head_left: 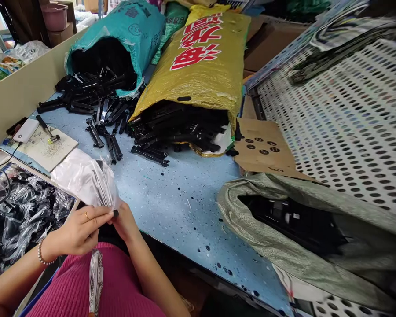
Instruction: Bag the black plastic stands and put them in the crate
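A fanned bundle of thin, whitish plastic bags (pixel 97 182) rises from between my two hands near the table's front edge. My left hand (pixel 81 229) is closed at its lower end, the fingers pinched together. On the other side my right hand (pixel 124 220) is closed around the same end, its fingertips partly hidden. A small black piece (pixel 115 213) shows where the fingers meet; I cannot tell what it belongs to. Another dark bit shows inside the upper part of the bundle. Beyond the hands, black plastic parts (pixel 102 114) lie loose in a heap.
A teal sack (pixel 141 35) and a yellow sack (pixel 198 79) spill black parts onto the blue table (pixel 181 193). A grey-green sack (pixel 244 215) lies open at right. Bagged black parts fill a box (pixel 23 215) at left. A small hammer (pixel 49 132) rests on a board.
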Motion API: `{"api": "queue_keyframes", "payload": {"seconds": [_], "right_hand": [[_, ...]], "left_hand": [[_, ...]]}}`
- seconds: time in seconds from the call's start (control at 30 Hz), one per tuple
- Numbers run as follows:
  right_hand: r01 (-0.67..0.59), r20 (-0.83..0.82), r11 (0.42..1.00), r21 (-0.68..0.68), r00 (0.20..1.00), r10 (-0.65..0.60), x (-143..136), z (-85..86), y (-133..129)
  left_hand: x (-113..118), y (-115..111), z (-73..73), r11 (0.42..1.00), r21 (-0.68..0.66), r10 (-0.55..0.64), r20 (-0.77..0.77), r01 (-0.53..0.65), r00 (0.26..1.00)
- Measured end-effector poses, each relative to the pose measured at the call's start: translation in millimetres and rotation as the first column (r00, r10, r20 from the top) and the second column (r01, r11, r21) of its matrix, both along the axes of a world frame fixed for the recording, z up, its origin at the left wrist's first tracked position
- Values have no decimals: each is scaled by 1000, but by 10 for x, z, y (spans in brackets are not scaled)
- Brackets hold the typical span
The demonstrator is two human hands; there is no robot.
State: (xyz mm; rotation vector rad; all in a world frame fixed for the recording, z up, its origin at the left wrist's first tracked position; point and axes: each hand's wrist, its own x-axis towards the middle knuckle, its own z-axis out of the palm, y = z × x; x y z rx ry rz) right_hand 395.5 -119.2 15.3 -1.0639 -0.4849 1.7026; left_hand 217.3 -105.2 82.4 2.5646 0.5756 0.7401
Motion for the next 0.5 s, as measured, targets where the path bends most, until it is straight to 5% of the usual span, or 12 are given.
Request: {"api": "queue_keyframes", "payload": {"seconds": [0.17, 0.33, 0.4, 0.5], "right_hand": [[-36, 423, 992, 119, 906, -18, 79, 124, -136], [-169, 289, 957, 237, 952, 97, 135, 210, -234], [-38, 352, 953, 300, 933, -74, 193, 192, -213], [50, 565, 878, 476, 748, -349, 282, 194, -126]], "left_hand": [[60, 76, -26, 976, 209, 78, -109, -54, 991], [46, 158, 12, 992, 100, 84, -43, -79, 996], [21, 168, 60, 994, 20, 110, 29, -110, 994], [11, 170, 94, 992, -61, 113, 116, -107, 987]]}}
